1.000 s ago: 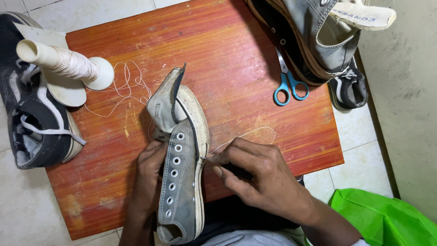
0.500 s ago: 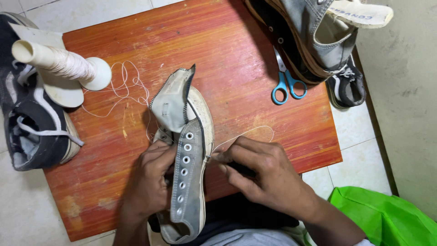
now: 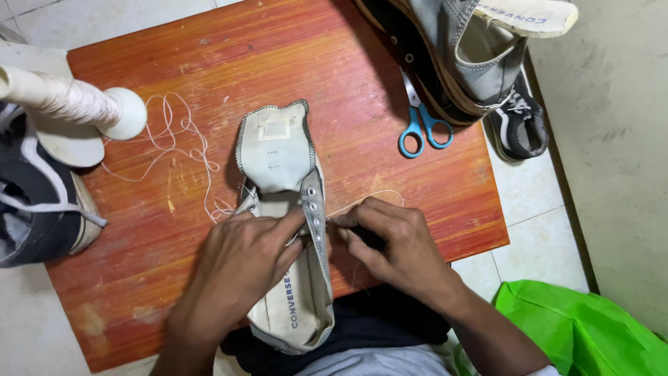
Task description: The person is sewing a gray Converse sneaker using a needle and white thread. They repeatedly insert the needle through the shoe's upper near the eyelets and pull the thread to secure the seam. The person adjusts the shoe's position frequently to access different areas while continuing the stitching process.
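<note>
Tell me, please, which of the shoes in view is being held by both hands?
It is the grey shoe at the near edge of the red board, gripped by the left hand and right hand; the other shoes lie untouched at the sides.

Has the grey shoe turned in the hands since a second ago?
Yes. The grey shoe has rolled open toward the thread spool; its pale tongue lining now faces up.

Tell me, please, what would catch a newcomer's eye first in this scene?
Probably the grey canvas shoe lying mid-table, its tongue folded back, with the left hand and right hand pinching at its eyelet strip. Next, the blue-handled scissors on the red wooden table to the upper right, and the white thread spool at the left edge.
</note>
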